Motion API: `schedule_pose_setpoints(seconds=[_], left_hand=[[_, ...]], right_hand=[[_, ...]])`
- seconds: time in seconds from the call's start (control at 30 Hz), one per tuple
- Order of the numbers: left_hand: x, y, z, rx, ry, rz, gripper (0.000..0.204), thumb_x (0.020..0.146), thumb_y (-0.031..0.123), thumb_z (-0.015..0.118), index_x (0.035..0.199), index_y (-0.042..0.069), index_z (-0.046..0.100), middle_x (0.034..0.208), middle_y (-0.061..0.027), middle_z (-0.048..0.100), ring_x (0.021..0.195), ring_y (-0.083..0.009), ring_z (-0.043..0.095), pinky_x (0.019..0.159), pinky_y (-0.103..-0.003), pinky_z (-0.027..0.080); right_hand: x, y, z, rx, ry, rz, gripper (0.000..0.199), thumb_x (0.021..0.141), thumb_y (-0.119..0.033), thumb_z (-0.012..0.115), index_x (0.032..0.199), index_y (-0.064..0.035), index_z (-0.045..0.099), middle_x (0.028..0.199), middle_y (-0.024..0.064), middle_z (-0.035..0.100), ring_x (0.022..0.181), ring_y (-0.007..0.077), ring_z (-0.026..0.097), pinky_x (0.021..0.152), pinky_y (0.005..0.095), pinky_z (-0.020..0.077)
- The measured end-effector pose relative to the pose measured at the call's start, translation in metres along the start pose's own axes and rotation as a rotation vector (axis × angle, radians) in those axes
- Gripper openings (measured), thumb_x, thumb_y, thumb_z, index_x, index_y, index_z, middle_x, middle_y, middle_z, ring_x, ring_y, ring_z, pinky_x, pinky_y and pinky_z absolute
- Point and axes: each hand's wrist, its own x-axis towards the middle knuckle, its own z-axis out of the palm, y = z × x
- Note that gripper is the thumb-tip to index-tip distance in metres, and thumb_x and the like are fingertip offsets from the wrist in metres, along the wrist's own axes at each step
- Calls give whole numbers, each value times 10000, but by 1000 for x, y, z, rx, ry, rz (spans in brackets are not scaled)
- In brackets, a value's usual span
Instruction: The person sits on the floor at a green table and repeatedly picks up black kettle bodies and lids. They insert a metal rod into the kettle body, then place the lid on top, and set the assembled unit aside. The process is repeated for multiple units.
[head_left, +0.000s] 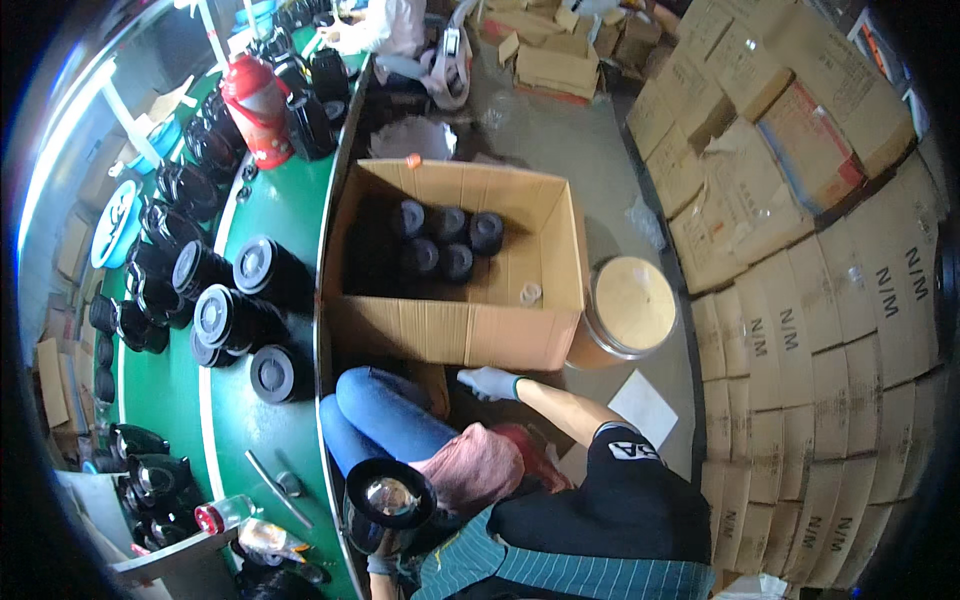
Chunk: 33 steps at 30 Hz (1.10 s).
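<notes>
Held black round housing (pixel 424 484) in left hand (pixel 384 556), seven o'clock.
Could not tell left fingers' grip; held right hand (pixel 490 384), with fingers slightly apart, beside carton (pixel 440 332), six o'clock.

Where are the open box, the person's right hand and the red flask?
Open box (pixel 450 333): head view, on its near outer wall.
Right hand (pixel 489 383): head view, on its middle.
Red flask (pixel 263 122): head view, on its body.

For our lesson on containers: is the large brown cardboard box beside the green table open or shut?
Open: the large brown cardboard box's top is uncovered, showing dark cylindrical pieces inside.
</notes>
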Motion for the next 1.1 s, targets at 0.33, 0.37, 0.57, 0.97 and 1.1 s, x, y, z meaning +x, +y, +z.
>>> schedule_pose_setpoints(seconds=[0.33, 0.37, 0.57, 0.97, 1.1], left_hand=[[32, -21, 14, -129, -158, 102, 795, 1033, 548, 615, 1697, 170, 397, 1762, -115, 354, 1604, -300, 353, 1338, -483, 251], [32, -24, 18, -143, -193, 114, 790, 1035, 541, 620, 1696, 171, 398, 1762, -114, 354, 1605, -298, 353, 1339, -481, 250], [23, -46, 37, -303, -273, 242, 759, 1051, 495, 645, 1695, 176, 402, 1761, -109, 358, 1607, -285, 350, 1341, -468, 247], [26, -31, 57, 142, -79, 498, 726, 1058, 356, 688, 1688, 136, 401, 1737, -121, 399, 1588, -284, 384, 1339, -458, 255], [37, -16, 48, 561, 141, 673, 739, 1028, 274, 744, 1679, 142, 419, 1716, -112, 426, 1595, -285, 372, 1355, -473, 221]], right_hand=[[12, -48, -13, -1191, -47, -629, 442, 1004, -349, 487, 943, -83, 835, 1069, 226, 793, 965, 443, 764, 896, 556, 594], [10, -73, -22, -1098, 85, -594, 418, 1017, -351, 508, 1007, -64, 811, 1067, 249, 781, 965, 447, 760, 879, 561, 594], [-10, -283, 69, -516, 334, -1130, 728, 1008, -488, 702, 1527, 3, 564, 1483, 259, 624, 1391, 412, 581, 1195, 470, 440], [28, -308, 169, -777, 486, -1147, 1173, 692, -452, 975, 1662, -90, 422, 1625, 378, 325, 1484, 555, 349, 1254, 600, 308], [-68, -294, 135, -454, 44, -1098, 1131, 724, -373, 949, 1682, -111, 409, 1693, 262, 353, 1571, 437, 359, 1291, 469, 328]])
